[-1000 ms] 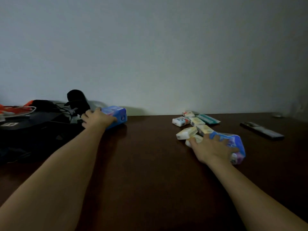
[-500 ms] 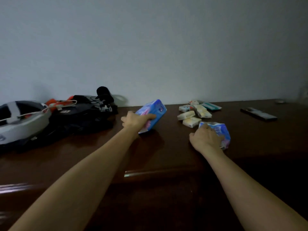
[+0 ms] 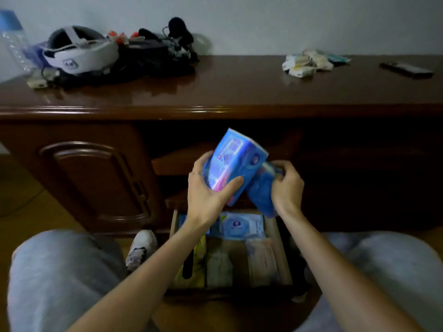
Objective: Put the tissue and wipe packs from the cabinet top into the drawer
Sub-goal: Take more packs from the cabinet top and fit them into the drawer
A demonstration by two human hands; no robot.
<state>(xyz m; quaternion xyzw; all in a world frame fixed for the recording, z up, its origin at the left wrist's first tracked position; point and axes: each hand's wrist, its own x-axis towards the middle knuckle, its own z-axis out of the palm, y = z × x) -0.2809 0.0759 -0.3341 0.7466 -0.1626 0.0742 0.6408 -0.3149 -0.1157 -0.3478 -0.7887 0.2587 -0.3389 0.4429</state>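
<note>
My left hand (image 3: 207,192) grips a blue and pink tissue pack (image 3: 236,161), held tilted above the open drawer (image 3: 275,238). My right hand (image 3: 286,185) holds a softer blue wipe pack (image 3: 260,188) right beside it, the two packs touching. Both hang in front of the dark cabinet (image 3: 239,92), over the drawer's back end. Inside the drawer lie a blue wipe pack (image 3: 242,226) and several paler packs. A heap of small white tissue packs (image 3: 305,63) sits on the cabinet top at the right.
A white headset (image 3: 79,51), black bag with cables (image 3: 153,56) and a plastic bottle (image 3: 14,41) crowd the top's left end. A dark remote (image 3: 406,69) lies far right. My grey-trousered knees (image 3: 60,271) flank the drawer; a white shoe (image 3: 141,248) is on the floor.
Both hands lifted their blue packs off the cabinet top and brought them down and together above the open drawer. The view dropped from the top to the drawer.
</note>
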